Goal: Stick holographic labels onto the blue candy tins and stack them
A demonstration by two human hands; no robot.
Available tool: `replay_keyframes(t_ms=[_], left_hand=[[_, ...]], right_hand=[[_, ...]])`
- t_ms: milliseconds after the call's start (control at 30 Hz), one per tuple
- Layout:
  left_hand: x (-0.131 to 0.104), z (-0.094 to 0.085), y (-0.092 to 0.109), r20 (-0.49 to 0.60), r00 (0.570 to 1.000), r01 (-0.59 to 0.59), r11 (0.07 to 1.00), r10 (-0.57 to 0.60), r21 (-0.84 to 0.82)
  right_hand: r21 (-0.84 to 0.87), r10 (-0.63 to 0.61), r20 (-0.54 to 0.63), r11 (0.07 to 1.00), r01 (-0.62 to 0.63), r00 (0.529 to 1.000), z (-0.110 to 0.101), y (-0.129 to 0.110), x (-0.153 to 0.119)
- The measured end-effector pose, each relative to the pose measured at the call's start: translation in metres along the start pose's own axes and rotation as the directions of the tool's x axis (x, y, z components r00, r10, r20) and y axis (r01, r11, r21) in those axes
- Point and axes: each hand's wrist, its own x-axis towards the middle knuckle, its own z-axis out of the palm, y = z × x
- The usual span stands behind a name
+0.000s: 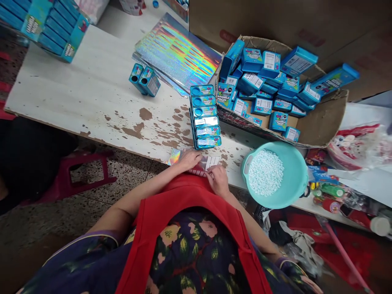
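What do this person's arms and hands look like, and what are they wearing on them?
Both the left hand and the right hand are bare, with no gloves. The forearms are uncovered too. Short sleeves of a dark floral garment with a pale edge end at the upper arms, and a red apron covers the chest. Any rings or a watch are too small to make out.

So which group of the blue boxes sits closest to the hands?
The neat row of blue boxes just beyond the left hand and right hand. The pair and the carton heap lie farther off.
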Motion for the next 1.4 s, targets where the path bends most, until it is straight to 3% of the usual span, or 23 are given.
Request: replay_keyframes(t_ms=[100,200,333,467,567,667,767,833,900,967,1067,1133,1233,1300,1400], left_hand=[[-0.002,-0.001,0.002,-0.008,0.999,-0.044,0.999,0.044,0.009],[-0.004,-0.003,0.005,0.002,0.997,-0.081,0.997,0.081,0.017],[-0.006,-0.002,0.005,0.012,0.999,-0.037,0.999,0.037,-0.027],[-0.002,0.0,0.002,-0.003,1.0,0.008,0.999,-0.008,-0.034],[0.002,0.002,0.002,-0.016,1.0,0.008,1.0,-0.008,0.019],[-0.001,0.003,0.005,-0.052,0.998,-0.028,0.998,0.03,0.056],[-0.016,-0.003,0.013,-0.2,0.975,-0.119,0.987,0.096,-0.106],[-0.032,-0.012,0.023,-0.25,0.957,-0.232,0.91,0.15,-0.344],[-0.046,-0.024,0.034,-0.192,0.961,-0.276,0.778,0.201,-0.564],[-0.055,-0.038,0.045,-0.079,0.978,-0.194,0.721,0.191,-0.665],[-0.058,-0.06,0.055,-0.022,0.998,-0.064,0.746,0.067,-0.662],[-0.056,-0.077,0.055,-0.074,0.997,-0.061,0.766,0.018,-0.639],[-0.044,-0.108,0.048,-0.244,0.969,-0.116,0.831,-0.025,-0.545],[-0.03,-0.128,0.039,-0.36,0.932,-0.157,0.851,-0.04,-0.5],[-0.003,-0.15,0.021,-0.438,0.898,-0.224,0.833,-0.025,-0.506]], right_hand=[[-0.079,0.042,-0.011,0.996,-0.043,0.999,0.001,0.003,0.011],[-0.172,0.037,0.027,0.985,-0.032,0.999,0.014,0.006,0.017],[-0.197,0.011,0.086,0.98,0.007,0.996,0.031,0.005,0.009],[-0.135,-0.067,0.066,0.988,0.075,0.996,0.031,0.0,-0.006],[-0.103,-0.086,-0.016,0.991,0.084,0.996,0.016,-0.004,-0.009],[-0.033,-0.04,-0.072,0.999,0.037,0.997,-0.012,-0.012,0.0],[0.149,0.071,-0.11,0.987,-0.054,0.991,-0.049,-0.023,0.014],[0.261,0.123,-0.106,0.961,-0.092,0.987,-0.072,-0.03,0.024],[0.335,0.15,-0.077,0.935,-0.116,0.986,-0.089,-0.036,0.031],[0.383,0.184,-0.049,0.911,-0.151,0.982,-0.097,-0.041,0.039],[0.425,0.269,-0.099,0.882,-0.203,0.958,-0.096,-0.047,0.056],[0.444,0.301,-0.177,0.874,-0.197,0.937,-0.091,-0.05,0.075],[0.483,0.322,-0.279,0.861,-0.158,0.905,-0.084,-0.052,0.114],[0.513,0.336,-0.296,0.846,-0.148,0.894,-0.079,-0.049,0.145],[0.52,0.333,-0.267,0.84,-0.156,0.904,-0.073,-0.04,0.189]])
